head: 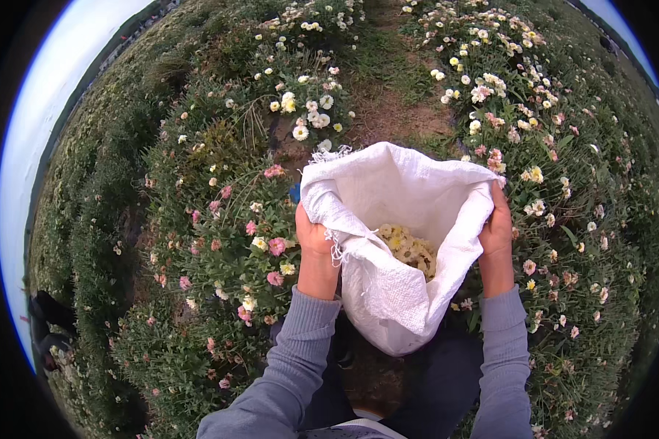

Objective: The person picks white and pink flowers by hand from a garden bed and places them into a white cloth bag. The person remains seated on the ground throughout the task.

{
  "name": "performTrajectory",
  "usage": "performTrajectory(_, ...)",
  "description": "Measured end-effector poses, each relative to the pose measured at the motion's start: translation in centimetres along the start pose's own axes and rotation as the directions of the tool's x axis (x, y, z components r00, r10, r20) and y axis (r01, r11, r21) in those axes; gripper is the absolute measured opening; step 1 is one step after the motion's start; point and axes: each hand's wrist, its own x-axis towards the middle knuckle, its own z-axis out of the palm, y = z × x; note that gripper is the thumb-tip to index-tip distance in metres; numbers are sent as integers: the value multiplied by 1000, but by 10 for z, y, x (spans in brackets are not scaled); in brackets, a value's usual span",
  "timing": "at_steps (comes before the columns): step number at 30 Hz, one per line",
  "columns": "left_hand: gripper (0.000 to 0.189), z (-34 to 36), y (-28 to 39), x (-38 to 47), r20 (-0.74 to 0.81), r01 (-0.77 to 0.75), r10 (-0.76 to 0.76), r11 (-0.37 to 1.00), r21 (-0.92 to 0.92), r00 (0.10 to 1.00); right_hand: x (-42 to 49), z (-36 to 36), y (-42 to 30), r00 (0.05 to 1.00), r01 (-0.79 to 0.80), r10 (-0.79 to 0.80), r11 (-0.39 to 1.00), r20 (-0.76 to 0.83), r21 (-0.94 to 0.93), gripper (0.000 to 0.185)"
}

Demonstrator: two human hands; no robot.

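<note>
A white woven sack [387,307] with a frayed rim hangs between both hands, its mouth spread wide towards me. Inside lie many pale yellow flower heads [409,249]. On the left side of the sack's mouth, my left hand [314,233] grips the rolled rim, its fingertips partly hidden by the fabric. The opposite side of the rim is held by my right hand [497,222], with the thumb up along the outer edge and the fingers partly behind the cloth. Below the sack, my legs show in dark trousers.
Flowering bushes with white, yellow and pink blooms stand close on the left [274,247] and on the right [532,208]. A dirt path [398,112] with patches of grass runs ahead between them. At the far left edge, a person in dark clothing [52,324] is among the plants.
</note>
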Motion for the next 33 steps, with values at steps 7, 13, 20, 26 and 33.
performTrajectory(7, 28, 17, -14, 76, 21, 247, -373, 572, -782, 928, 65, 5, -38, 986, 141, -139, 990, 94, -15, 27)
performTrajectory(13, 28, 19, -28, 168, 124, 243, -284, 433, -868, 951, 116, 38, -76, 977, 204, -203, 979, 57, 5, 21)
performTrajectory(20, 30, -14, -125, 233, -392, 297, -461, 862, -410, 797, 178, -6, -73, 953, 160, -303, 552, -18, -818, 12)
performTrajectory(26, 65, -21, -125, 116, -497, 606, -464, 777, 169, 734, 80, -39, -34, 990, 41, -122, 729, -70, -683, 14)
performTrajectory(33, 27, 14, -35, -97, 260, 571, -665, 740, 355, 700, -141, -54, 62, 961, -271, 252, 787, -112, -555, 16)
